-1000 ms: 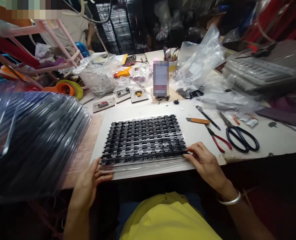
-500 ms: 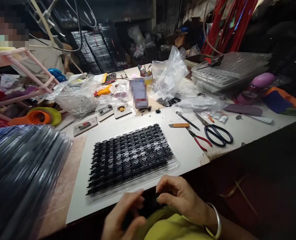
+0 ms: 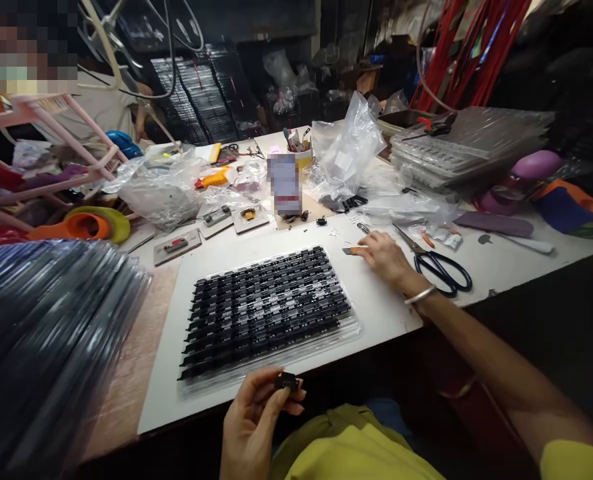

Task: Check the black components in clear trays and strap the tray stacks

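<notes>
Counter (image 3: 506,267): White-topped and crowded, it runs its near edge just ahead of a person in a yellow top (image 3: 356,447), with clear plastic bags (image 3: 349,153) heaped toward the far side.
Dark plastic pile (image 3: 51,347): Glossy and many-layered, it fills the counter's left end.
Clear tray (image 3: 355,325): Lying flat by the near edge, it carries rows of black strips (image 3: 261,313).
Right hand (image 3: 389,263): Its arm stretched forward over the near edge, a bangle (image 3: 420,295) at the wrist, it reaches palm down to the right of the tray; the fingers bend over an orange-handled cutter (image 3: 356,251), though whether they have closed on it cannot be told.
Left hand (image 3: 256,413): Raised at the near edge, in front of the tray, it pinches a small black part (image 3: 289,381) between thumb and fingers.
Scissors (image 3: 441,270): Dark-handled, they rest just right of the right hand.
Cutter: Blade pointing left toward the tray, it lies at the right hand's fingertips, its handle partly covered.
Black part: Held at the left fingertips, it sits near the tray's front and well apart from the right hand.
</notes>
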`<state>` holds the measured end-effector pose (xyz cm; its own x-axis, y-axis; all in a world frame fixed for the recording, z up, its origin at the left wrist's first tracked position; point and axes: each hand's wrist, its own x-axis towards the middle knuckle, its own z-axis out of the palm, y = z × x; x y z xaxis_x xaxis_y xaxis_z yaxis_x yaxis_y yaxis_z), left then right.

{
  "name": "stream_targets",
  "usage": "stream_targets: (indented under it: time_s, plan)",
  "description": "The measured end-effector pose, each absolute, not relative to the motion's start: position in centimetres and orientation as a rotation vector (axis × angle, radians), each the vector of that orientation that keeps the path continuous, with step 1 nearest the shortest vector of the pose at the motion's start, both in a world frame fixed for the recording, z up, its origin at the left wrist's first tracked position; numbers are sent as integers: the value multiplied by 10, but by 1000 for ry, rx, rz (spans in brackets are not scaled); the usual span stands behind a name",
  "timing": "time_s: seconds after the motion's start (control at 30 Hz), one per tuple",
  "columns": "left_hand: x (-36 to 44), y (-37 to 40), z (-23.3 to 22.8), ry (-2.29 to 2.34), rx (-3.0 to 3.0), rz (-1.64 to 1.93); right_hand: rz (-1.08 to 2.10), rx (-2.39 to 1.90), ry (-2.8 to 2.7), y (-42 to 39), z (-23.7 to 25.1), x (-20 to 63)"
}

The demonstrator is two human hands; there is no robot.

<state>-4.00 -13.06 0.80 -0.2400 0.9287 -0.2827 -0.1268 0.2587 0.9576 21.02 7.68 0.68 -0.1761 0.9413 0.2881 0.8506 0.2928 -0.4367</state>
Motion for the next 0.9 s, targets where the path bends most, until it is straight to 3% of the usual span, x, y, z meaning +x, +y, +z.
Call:
stream_targets:
  time_s: [0.2,0.4,0.5,0.63,0.9]
  plan:
    - [-50,-129,6,1420,805,1273,203,-1678,-2182,111,-7,232]
    - [-47,-121,10,1252,719,1350,324,-1542,-2099,44,12,219]
    - [-44,-121,10,1229,714,1338,734,-1251,-1984,-16,22,196]
    - [-42,-123,7,1253,752,1288,941,-975,-2150,-74,20,152]
    - [-47,-135,7,1355,925,1256,780,-919,-2291,-89,11,120]
